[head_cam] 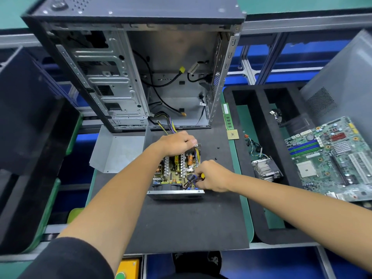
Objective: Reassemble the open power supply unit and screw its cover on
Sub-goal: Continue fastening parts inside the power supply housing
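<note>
Open power supply unit (174,174) sitting near the middle of the dark mat (181,222) on the surface, board and heatsinks exposed, long axis running away from the body toward the computer case (128,73). Near edge marked by a metal lip, far end trailing a yellow and purple wire bundle (170,126) back into the case. Left hand (177,143) draped over the far end of the unit, fingers curled down over the wall there, apparently steadying it; whether gripping the wall or only pressing on it cannot be told. Right hand (211,176) at the unit's near right corner, closed round a yellow-handled tool (202,175), probably a screwdriver, its tip lost among the dark leads (191,181) beside the board. Both hands touching the unit, one at each end of its long axis, right one nearer the body.

Cover (118,150), a bent grey metal sheet, lying just beside the unit to the left, off the mat's far left corner and well clear of both hands; closer to the left hand, so likely a left-hand reach once the internals are seated. Cover not yet on, no cover screws seen.

Further right, a black foam tray (259,150) with a heatsink fan (265,168), a memory stick (226,115) and a processor chip (233,134) along its left edge, and a motherboard (330,156) beyond.
</note>
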